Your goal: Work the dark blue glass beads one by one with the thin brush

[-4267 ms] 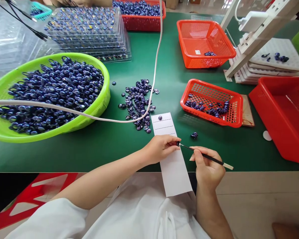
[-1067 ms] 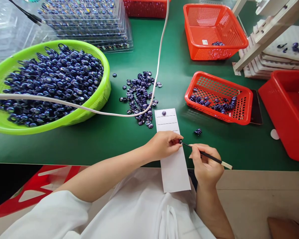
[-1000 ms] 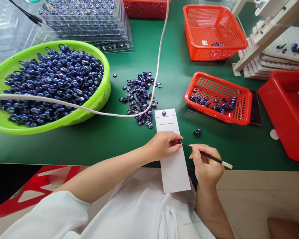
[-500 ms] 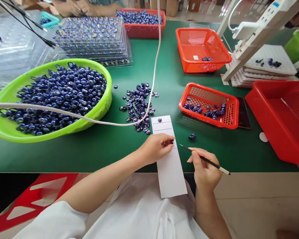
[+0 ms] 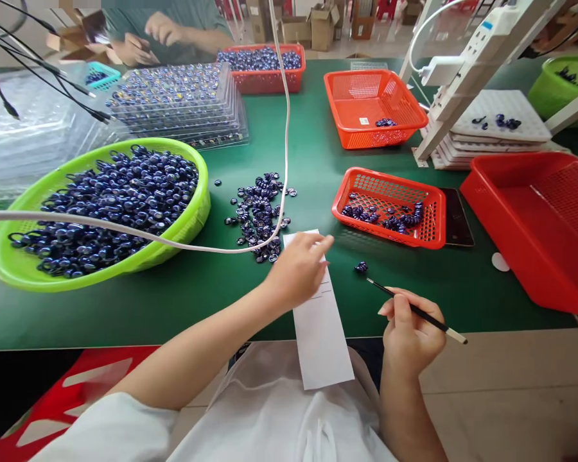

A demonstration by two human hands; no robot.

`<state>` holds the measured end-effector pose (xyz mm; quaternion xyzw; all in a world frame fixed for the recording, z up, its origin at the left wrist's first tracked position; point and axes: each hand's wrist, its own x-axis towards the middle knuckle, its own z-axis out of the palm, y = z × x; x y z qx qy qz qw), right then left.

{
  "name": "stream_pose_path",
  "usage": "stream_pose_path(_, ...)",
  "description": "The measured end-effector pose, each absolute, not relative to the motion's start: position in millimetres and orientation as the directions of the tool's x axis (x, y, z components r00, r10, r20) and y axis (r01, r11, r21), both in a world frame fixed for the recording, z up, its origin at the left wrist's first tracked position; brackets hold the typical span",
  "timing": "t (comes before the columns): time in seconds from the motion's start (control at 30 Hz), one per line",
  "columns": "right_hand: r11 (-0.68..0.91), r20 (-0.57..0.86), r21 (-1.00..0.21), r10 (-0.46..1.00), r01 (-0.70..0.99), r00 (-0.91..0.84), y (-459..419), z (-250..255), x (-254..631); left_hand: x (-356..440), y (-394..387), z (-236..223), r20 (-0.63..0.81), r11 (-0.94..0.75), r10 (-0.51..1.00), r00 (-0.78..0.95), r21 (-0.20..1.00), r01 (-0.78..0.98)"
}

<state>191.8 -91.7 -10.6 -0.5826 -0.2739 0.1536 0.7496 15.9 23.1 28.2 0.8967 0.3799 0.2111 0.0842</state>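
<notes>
My left hand [image 5: 299, 268] is over the upper part of a white paper strip [image 5: 324, 340] with ruled lines. Its fingers point right and are bent toward the thumb; whatever lies between them is hidden. A thin paintbrush [image 5: 417, 311], black with a pale end, rests in the closed fingers of my right hand [image 5: 414, 333]. Its tip points up and left, just short of a small clump of dark blue shiny pieces [image 5: 361, 267]. Beyond my left hand lies a loose pile of similar round pieces [image 5: 260, 215].
A green basket [image 5: 205, 192] heaped with looped dark pieces stands left. A small red basket [image 5: 438, 224], another red basket [image 5: 341, 138] and a big red bin [image 5: 505, 256] stand right. A white cable [image 5: 286, 141] hangs across the table. Opposite, a co-worker's hands [image 5: 164, 29] show.
My left hand has moved up the strip, covering its top; the dark piece seen in its fingers is out of sight. The brush and right hand have shifted right. The view has tilted.
</notes>
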Motion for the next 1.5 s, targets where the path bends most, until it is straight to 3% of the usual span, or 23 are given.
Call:
stream_pose_path(0.1,0.272,0.223,-0.959,0.549,0.08,0.806,-93,-11,193,49,22,14,0.301,-0.829,0.534,0.79,0.372,0.418)
stream_pose_path(0.23,0.257,0.221,-0.962,0.558,0.087,0.8,-94,-11,194,70,27,3,0.251,-0.857,0.472,0.845,0.357,0.373)
stream_pose_path(0.53,0.244,0.245,-0.962,0.568,0.124,0.786,-93,-12,192,72,28,6,0.171,-0.854,0.496,0.851,0.27,0.444)
stream_pose_path(1.07,0.221,0.259,-0.963,0.585,0.156,0.769,-89,-8,190,30,28,22,0.178,-0.648,0.697,0.695,0.572,0.503)
stream_pose_path(1.37,0.191,0.262,-0.964,0.574,0.185,0.776,-88,-9,191,48,20,8,0.096,-0.724,0.605,0.79,0.481,0.495)
stream_pose_path(1.5,0.179,0.257,-0.966,0.591,0.186,0.765,-90,-9,192,46,24,12,0.099,-0.642,0.672,0.733,0.572,0.511)
